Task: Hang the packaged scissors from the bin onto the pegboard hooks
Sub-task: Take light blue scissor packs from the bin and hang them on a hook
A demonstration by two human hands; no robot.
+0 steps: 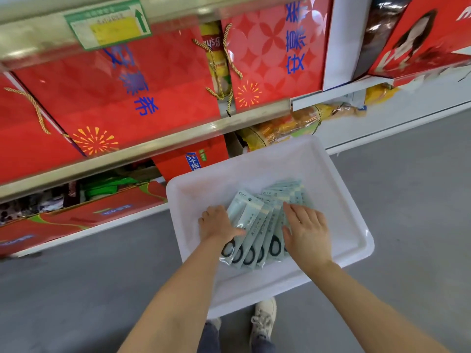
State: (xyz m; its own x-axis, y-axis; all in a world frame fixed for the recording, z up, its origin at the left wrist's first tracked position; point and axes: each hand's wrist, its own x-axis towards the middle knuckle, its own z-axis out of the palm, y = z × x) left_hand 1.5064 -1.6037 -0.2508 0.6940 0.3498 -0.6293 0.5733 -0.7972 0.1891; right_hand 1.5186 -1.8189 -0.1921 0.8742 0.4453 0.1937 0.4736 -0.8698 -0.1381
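Both hands [219, 222] [305, 230] flat, fingers apart, on fanned scissor packs [257, 225], perhaps six, mid-bin [351, 212].

Head camera looks steeply down, close over the white bin [344, 189], shelves [153, 146] apparently ahead.

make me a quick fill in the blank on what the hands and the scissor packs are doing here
1. The packaged scissors lie inside a ____ plastic bin.
2. The left hand and the right hand both rest ____ the bin, on the packs.
3. The scissor handles seen through the packaging are ____ in colour.
4. The gift boxes on the shelf behind the bin are mostly ____.

Missing words: white; inside; black; red
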